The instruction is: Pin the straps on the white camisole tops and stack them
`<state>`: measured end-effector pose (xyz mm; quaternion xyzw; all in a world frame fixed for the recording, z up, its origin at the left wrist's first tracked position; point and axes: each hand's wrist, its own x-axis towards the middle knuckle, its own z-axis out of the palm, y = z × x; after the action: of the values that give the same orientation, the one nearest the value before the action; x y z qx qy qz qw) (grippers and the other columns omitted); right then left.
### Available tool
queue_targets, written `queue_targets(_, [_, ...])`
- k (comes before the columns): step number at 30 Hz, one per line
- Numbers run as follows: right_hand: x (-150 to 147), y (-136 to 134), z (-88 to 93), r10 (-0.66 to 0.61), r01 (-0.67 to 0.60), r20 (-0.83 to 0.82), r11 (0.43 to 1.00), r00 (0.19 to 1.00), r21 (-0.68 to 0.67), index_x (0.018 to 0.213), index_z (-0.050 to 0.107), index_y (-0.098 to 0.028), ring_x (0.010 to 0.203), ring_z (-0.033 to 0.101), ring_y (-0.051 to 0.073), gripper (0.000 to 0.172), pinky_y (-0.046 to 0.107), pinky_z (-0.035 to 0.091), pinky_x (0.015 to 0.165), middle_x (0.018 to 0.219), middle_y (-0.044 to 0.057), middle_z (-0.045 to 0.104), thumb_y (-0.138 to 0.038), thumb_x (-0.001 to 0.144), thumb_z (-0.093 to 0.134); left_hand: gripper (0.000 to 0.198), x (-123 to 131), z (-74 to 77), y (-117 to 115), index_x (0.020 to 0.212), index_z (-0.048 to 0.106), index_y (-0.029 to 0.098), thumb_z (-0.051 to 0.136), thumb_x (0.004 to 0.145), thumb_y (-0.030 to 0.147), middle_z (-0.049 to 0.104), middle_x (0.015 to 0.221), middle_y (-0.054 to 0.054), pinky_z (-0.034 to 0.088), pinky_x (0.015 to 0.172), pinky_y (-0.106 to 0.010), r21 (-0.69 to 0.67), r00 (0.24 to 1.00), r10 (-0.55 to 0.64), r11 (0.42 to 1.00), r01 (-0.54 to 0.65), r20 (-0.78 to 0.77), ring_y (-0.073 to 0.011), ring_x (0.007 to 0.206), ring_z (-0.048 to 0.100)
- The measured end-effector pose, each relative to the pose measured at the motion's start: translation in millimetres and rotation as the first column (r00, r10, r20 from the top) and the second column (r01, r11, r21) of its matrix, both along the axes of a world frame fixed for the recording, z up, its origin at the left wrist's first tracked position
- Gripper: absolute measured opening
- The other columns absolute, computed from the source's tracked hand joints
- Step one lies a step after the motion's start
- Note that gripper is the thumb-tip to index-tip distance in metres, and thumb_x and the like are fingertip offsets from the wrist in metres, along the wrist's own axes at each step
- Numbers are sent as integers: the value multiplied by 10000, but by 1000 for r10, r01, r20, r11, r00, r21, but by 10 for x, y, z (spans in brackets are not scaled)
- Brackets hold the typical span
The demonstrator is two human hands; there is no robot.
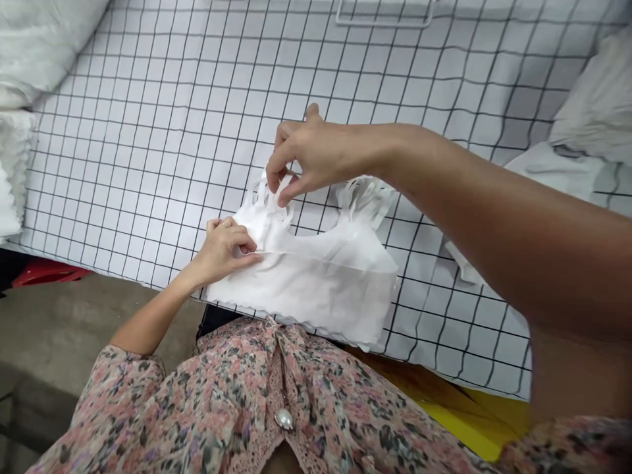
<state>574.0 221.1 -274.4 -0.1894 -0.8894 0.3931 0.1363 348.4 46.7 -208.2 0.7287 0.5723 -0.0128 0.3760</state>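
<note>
A stack of white bra tops (326,283) lies flat at the table's front edge, with bunches of narrow straps fanning out at its two upper corners. My left hand (227,250) rests on the upper left part of the stack, thumb and fingers pinching an edge of the top layer. Above the left bunch of straps, my right hand (301,155) bends over with thumb and forefinger closed on one white strap (284,187). The right bunch of straps (365,197) lies below my right forearm, partly hidden by it.
A black-and-white checked cloth covers the table (148,131). White fabric piles (597,99) lie at the right, and more white pieces (12,171) at the left edge. A white wire rack (385,25) sits at the back. Something red (49,271) shows below the table's left side.
</note>
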Motion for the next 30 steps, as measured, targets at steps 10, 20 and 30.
queue_targets(10, [-212,297,-89,-53,69,105,986,993,-149,856,830,-289,1156,647,301,378,676,289,1248,952,58,779,-623,904,659,156,-77,-43,78,930,758,261,807,929,409,787,913,11,363,1057,-448,51,998,2,999,1,-55,-224,981,623])
queue_targets(20, [181,-1307,301,-590,588,3,805,807,78,1670,433,-178,1600,385,337,632,666,257,1306,1622,148,559,-452,1127,262,668,40,-59,-405,1670,387,367,646,1055,347,603,1555,-116,377,1288,-564,563,984,-110,809,169,-137,-321,1551,491])
queue_targets(30, [459,-2977,-436,-730,740,346,660,590,130,1756,104,-77,1708,148,387,949,758,43,1320,1806,264,137,-720,1076,268,1022,302,-411,-742,1780,17,194,478,1038,725,5,1840,-137,-36,1428,-579,312,973,-27,945,99,-227,-320,1729,-38])
